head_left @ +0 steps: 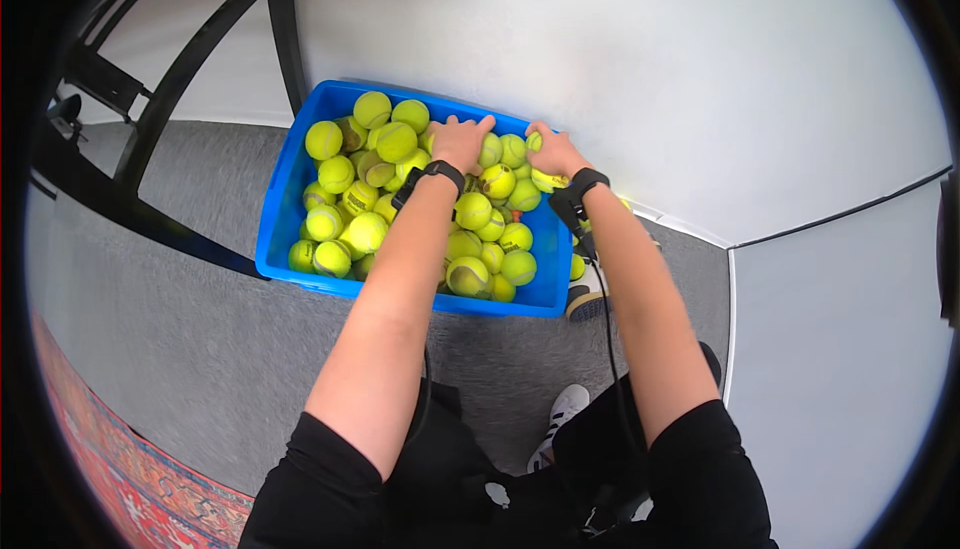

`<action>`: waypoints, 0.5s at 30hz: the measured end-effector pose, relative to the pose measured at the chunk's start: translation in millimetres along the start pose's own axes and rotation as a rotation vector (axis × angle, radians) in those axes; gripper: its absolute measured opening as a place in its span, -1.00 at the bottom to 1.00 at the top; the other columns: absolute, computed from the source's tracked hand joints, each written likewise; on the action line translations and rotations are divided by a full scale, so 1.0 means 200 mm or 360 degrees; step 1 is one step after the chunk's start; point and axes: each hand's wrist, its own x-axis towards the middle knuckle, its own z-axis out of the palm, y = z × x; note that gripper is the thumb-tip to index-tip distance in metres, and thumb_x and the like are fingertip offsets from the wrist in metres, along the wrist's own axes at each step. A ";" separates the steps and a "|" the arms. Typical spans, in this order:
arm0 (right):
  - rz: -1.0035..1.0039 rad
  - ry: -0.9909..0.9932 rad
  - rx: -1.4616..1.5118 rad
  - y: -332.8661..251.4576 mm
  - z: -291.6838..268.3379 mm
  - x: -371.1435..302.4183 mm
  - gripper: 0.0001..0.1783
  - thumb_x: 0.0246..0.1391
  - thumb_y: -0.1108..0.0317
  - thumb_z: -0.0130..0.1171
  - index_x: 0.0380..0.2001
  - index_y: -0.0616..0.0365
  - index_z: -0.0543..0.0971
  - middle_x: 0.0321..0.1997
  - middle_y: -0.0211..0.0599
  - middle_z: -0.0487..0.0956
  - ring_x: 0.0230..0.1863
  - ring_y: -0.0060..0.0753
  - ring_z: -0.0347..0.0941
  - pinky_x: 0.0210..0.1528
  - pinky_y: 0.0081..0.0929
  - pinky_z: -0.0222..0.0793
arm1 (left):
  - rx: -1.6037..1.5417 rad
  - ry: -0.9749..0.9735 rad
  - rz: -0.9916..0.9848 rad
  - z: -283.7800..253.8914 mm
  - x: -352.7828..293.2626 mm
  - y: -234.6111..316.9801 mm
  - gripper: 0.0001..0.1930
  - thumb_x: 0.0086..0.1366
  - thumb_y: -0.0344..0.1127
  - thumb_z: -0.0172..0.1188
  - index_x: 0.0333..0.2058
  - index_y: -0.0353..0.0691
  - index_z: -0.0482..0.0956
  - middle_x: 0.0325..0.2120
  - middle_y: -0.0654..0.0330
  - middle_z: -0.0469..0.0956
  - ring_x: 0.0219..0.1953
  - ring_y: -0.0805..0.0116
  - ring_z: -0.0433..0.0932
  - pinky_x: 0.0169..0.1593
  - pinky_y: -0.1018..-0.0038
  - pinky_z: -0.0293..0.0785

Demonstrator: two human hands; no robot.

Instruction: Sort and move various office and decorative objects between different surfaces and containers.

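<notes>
A blue plastic bin [268, 219] filled with yellow-green tennis balls [397, 141] sits on the floor in front of me, against the pale wall. My left hand [459, 142] reaches over the balls near the bin's far side, fingers apart; what lies under its palm is hidden. At the far right corner, my right hand [560, 156] has its fingers round a tennis ball [534, 141], with another ball just below the hand. Both wrists wear black bands, and a cable runs down from the right one.
A black metal frame [190, 69] stands to the left of the bin. More tennis balls [577, 267] and a shoe [585, 299] lie by the bin's right side, partly behind my forearm. A red patterned rug [150, 479] covers the lower left floor. A white panel [830, 349] rises at right.
</notes>
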 end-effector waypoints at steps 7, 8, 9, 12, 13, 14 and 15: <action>0.0025 -0.0083 0.1359 0.32 -0.26 -0.22 -0.56 0.02 0.19 0.07 -0.03 0.11 0.33 -0.22 -0.27 0.46 -0.23 -0.39 0.41 -0.21 -0.43 0.39 | 0.0111 -0.0216 0.0170 0.02 -0.11 -0.03 -0.28 -0.16 0.06 0.33 -0.02 0.10 0.18 -0.32 0.25 0.52 -0.08 0.19 0.38 -0.21 0.13 0.34; 0.0164 -0.0018 0.1443 0.42 -0.27 -0.23 -0.61 0.07 0.16 0.02 -0.06 0.10 0.35 -0.26 -0.29 0.47 -0.26 -0.39 0.43 -0.25 -0.37 0.43 | 0.0126 -0.0171 0.0184 0.02 -0.11 0.00 -0.29 -0.17 0.06 0.32 -0.03 0.11 0.18 -0.33 0.25 0.52 -0.10 0.18 0.39 -0.24 0.18 0.36; 0.0152 -0.0006 0.1454 0.48 -0.29 -0.26 -0.61 0.07 0.16 0.02 -0.06 0.10 0.35 -0.26 -0.29 0.47 -0.26 -0.39 0.43 -0.25 -0.37 0.43 | 0.0243 -0.0250 0.0172 0.02 -0.12 0.03 -0.27 -0.13 0.08 0.30 0.02 0.13 0.16 -0.33 0.23 0.53 -0.10 0.19 0.40 -0.24 0.17 0.37; 0.0572 -0.0411 0.1781 0.63 -0.28 -0.30 -0.67 0.08 0.09 -0.05 -0.20 0.08 0.40 -0.37 -0.32 0.49 -0.40 -0.36 0.45 -0.41 -0.21 0.47 | 0.0334 -0.0403 0.0056 0.01 -0.11 0.05 -0.27 -0.12 0.06 0.31 0.03 0.18 0.16 -0.34 0.22 0.52 -0.11 0.18 0.41 -0.19 0.13 0.34; 0.0595 -0.0391 0.1998 0.66 -0.23 -0.30 -0.69 0.06 0.10 -0.04 -0.23 0.07 0.39 -0.37 -0.29 0.48 -0.37 -0.30 0.46 -0.41 -0.12 0.46 | 0.0316 -0.0416 0.0035 0.01 -0.11 0.06 -0.28 -0.11 0.05 0.31 0.03 0.18 0.16 -0.34 0.20 0.52 -0.13 0.16 0.44 -0.18 0.12 0.32; 0.0616 -0.0366 0.2217 0.71 -0.19 -0.30 -0.71 0.03 0.11 -0.04 -0.26 0.06 0.38 -0.38 -0.26 0.47 -0.34 -0.24 0.47 -0.41 -0.03 0.46 | 0.0342 -0.0416 0.0037 0.01 -0.10 0.07 -0.28 -0.11 0.05 0.31 0.03 0.18 0.16 -0.34 0.20 0.52 -0.13 0.16 0.44 -0.18 0.12 0.32; 0.0579 -0.0407 0.2259 0.75 -0.15 -0.30 -0.72 0.03 0.14 -0.03 -0.28 0.08 0.37 -0.40 -0.27 0.47 -0.37 -0.23 0.46 -0.42 -0.03 0.46 | 0.0261 -0.0444 -0.0050 0.02 -0.10 0.09 -0.28 -0.12 0.04 0.31 0.03 0.17 0.17 -0.34 0.20 0.53 -0.14 0.17 0.45 -0.17 0.12 0.31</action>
